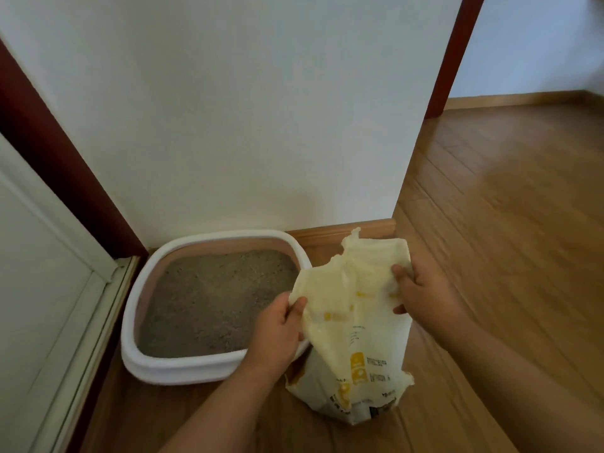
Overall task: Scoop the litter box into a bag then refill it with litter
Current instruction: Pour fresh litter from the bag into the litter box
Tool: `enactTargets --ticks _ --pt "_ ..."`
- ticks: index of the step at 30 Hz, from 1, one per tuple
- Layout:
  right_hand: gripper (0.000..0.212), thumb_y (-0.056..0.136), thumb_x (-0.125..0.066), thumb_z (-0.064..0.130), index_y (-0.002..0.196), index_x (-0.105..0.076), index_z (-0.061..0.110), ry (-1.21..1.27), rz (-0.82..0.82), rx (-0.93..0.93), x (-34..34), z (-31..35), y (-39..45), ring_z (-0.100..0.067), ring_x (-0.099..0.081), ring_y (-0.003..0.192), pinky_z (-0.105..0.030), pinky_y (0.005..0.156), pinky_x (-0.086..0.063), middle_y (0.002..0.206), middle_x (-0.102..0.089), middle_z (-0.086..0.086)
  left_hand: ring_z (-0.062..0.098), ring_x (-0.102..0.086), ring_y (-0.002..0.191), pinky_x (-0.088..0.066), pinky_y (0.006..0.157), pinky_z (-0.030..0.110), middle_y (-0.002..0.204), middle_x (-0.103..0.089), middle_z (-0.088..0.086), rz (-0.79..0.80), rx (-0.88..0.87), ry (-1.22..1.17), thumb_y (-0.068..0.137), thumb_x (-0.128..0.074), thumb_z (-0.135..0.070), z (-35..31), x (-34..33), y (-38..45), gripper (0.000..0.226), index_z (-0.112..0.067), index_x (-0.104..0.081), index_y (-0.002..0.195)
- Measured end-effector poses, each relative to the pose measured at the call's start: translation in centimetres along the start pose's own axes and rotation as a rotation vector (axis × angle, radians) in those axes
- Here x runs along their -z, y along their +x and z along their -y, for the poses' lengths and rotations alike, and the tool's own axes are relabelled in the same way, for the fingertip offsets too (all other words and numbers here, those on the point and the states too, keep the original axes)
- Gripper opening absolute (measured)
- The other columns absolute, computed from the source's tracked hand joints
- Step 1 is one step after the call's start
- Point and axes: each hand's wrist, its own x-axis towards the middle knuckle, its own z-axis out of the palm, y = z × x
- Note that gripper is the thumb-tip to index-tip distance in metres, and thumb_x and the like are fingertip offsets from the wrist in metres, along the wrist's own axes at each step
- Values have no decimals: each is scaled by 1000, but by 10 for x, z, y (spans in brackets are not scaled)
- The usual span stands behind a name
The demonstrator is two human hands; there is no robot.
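The litter box [183, 364] sits on the wooden floor [490, 223], in the corner where the white wall [245, 109] meets a dark red door frame [58, 178]. Its rim is white, its inner wall is pinkish, and it holds a level bed of grey-brown litter [212, 302].

Just right of the box, the litter bag [356, 322] stands on the floor. It is pale yellow with darker yellow printed panels and small text that is too fine to read. Its upper part is crumpled, and the top edge is torn and uneven. The bag's left side overlaps the box's right rim in this view; contact cannot be confirmed.

The left hand [277, 335] grips the bag's upper left edge, with fingers curled round the material. The right hand [421, 292] grips the upper right edge, with the thumb below and the fingers pinched into the fold. Both forearms enter from the near edge.

A wooden skirting board [343, 232] runs along the wall base behind the bag. A white panelled door [39, 289] lies at the left. At the far right, a second red frame [454, 57] borders an opening to another room.
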Motion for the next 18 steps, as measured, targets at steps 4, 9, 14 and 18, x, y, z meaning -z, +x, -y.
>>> enactTargets --ticks 4,9,14,18 --pt "14 103 -50 28 102 -63 21 29 -127 14 14 -9 10 -25 -68 84 -49 75 -60 90 -70 -4 7 -67 80 -58 72 33 89 -72 -9 -124 -62 8 107 -49 -38 -20 -18 2 18 -36 -66 101" --pt "13 97 -55 23 90 -67 22 122 -187 19 31 -8 23 -29 -68 82 -55 80 -59 84 -70 -5 4 -65 77 -60 75 40 85 -72 -8 -162 -108 66 107 -49 -39 -44 -26 10 21 -36 -65 93" --pt "12 89 -55 20 87 -67 24 199 -294 -5 49 3 53 -31 -69 84 -54 79 -60 84 -71 -2 24 -68 78 -59 76 53 83 -71 2 -179 -90 26 106 -51 -42 -58 -36 31 27 -26 -66 90" --pt "14 82 -52 23 83 -65 29 220 -342 23 55 12 81 -26 -65 71 -47 70 -57 73 -66 2 22 -66 74 -55 65 39 88 -71 10 -210 -63 48 107 -49 -39 -74 -43 63 31 -19 -65 90"
